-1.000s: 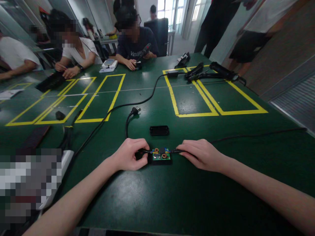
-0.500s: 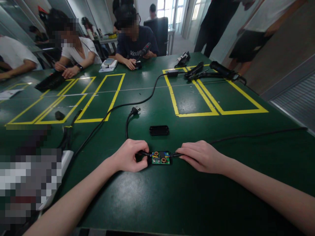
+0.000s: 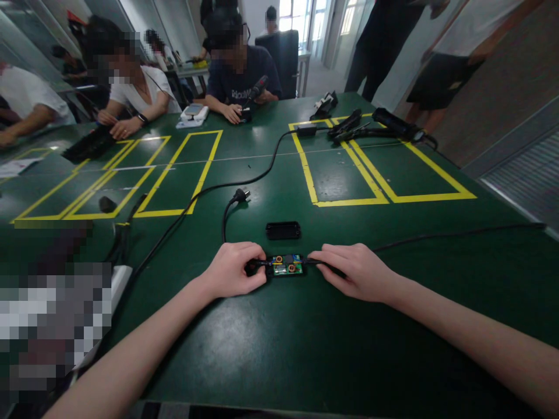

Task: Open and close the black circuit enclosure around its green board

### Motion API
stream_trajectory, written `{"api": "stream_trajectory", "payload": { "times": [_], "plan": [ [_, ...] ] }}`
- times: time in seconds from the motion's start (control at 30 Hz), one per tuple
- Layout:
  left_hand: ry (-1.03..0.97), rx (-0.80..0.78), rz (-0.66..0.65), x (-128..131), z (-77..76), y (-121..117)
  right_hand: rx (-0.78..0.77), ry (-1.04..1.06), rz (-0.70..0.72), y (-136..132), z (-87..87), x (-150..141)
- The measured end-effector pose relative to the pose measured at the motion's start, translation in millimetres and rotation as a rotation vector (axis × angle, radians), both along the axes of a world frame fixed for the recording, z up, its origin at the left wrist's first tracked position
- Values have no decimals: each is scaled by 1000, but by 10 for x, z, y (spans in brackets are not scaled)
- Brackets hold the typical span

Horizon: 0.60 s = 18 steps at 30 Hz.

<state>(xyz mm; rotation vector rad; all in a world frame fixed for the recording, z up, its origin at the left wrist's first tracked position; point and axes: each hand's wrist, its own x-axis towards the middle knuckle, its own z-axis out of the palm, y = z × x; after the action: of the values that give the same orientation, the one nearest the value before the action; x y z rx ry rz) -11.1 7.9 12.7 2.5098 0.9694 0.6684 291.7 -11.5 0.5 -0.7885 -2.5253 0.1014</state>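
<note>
Between my hands lies a small green circuit board [image 3: 287, 265] with two copper coils, set in a black plastic case half whose rim shows around it. My left hand [image 3: 238, 269] pinches the black cable [image 3: 261, 263] at the board's left end. That cable seems to run behind the hand to a plug [image 3: 240, 196]. My right hand [image 3: 354, 271] is closed on the black cord [image 3: 312, 261] at the right end. Thin blue and yellow wires join both cables to the board. Just beyond it rests a black case cover [image 3: 283, 230], hollow side up.
A long black cable [image 3: 218, 186] crosses the green table [image 3: 262, 361], which bears yellow tape outlines [image 3: 349, 203]. Black cables and adapters [image 3: 349, 128] lie at the far right. Co-workers [image 3: 244, 70] sit across the table. A blurred-out object with a white edge [image 3: 117, 285] is at left.
Over the last half second my hands and the board have shifted slightly away from me. Earlier the board sat higher against the case; now it lies lower inside the rim.
</note>
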Motion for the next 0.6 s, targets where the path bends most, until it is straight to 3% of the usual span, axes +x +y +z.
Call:
{"api": "stream_trajectory", "payload": {
  "times": [0.6],
  "plan": [
    [-25,-3,22,1,-16,2,-16,-5,-11,4,4,-9]
  ]
}}
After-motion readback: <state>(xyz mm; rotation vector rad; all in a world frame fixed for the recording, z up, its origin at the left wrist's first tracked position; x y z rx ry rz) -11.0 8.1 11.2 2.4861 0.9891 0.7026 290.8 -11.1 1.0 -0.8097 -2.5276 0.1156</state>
